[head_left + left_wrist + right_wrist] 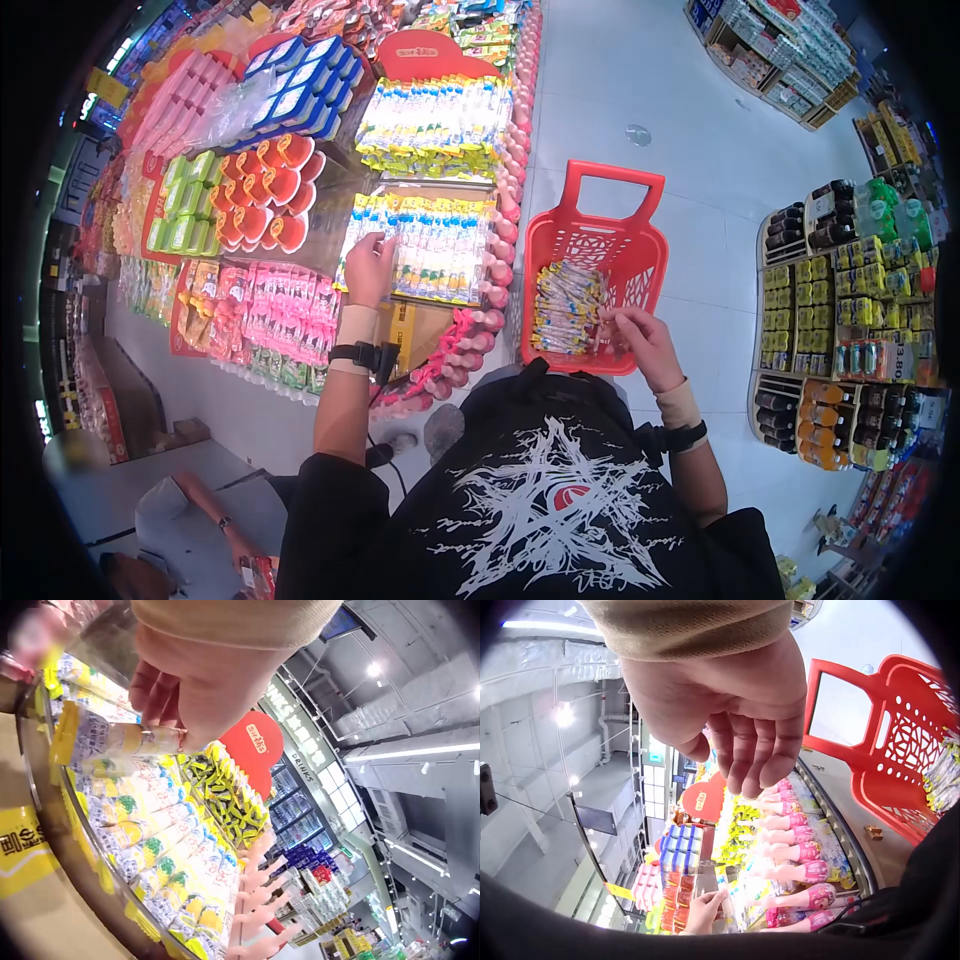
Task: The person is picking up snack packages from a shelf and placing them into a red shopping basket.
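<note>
Towards 9 o'clock of the head view, one wrapped stick (pixel 97 739) is pinched by the left hand (pixel 370 272), over a row of similar sticks (pixel 440 250). Between 3 and 4 o'clock, well apart from it, the right hand (pixel 645 345) is seen loosely curled beside the red basket (pixel 652 255), with nothing visibly held. Probably the stick is best gripped lightly by its middle, so that the wrapper is not crushed and the neighbours are not dragged. On its clear film, a yellow end, blue print and yellow fruit can be seen
</note>
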### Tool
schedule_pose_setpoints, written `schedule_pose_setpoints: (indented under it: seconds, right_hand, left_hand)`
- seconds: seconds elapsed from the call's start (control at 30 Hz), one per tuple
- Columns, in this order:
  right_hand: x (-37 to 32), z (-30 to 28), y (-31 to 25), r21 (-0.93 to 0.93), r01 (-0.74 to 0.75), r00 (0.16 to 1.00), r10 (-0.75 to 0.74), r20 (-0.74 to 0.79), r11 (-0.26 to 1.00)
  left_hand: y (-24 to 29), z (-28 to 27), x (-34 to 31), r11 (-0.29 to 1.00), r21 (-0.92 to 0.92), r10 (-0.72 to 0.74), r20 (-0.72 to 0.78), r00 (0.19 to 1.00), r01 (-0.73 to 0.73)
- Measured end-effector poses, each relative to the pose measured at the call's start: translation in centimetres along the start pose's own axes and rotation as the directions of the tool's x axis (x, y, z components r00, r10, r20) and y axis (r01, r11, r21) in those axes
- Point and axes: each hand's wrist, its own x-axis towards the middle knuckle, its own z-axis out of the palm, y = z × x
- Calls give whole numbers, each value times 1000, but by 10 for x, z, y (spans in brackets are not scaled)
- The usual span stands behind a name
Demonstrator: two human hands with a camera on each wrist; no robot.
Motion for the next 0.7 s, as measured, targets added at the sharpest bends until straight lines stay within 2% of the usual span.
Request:
schedule_pose_setpoints:
  seconds: [0.13, 0.27, 0.37, 0.47, 0.57, 0.7]
  right_hand:
    - [-1, -7, 7, -23, -29, 999, 28, -31, 999]
    - [1, -13, 12, -11, -30, 998, 29, -58, 999]
    - [1, -15, 13, -2, -19, 998, 19, -67, 1000]
    - [3, -18, 13, 14, -56, 996, 57, -73, 998]
    - [5, -19, 12, 19, -55, 995, 56, -82, 998]
    - [7, -23, 17, 31, -63, 994, 65, -85, 998]
  left_hand:
    - [-29, -4, 18, 962, 272, -50, 36, 998, 38]
    - [-45, -3, 33, 923, 382, -58, 39, 998, 39]
    - [-43, -3, 38, 905, 425, -20, 7, 1000, 15]
    - [-50, 3, 42, 930, 366, 73, -74, 995, -41]
    - [-59, 8, 45, 945, 322, 54, 0, 999, -51]
    - [-65, 19, 41, 931, 364, 37, -9, 999, -31]
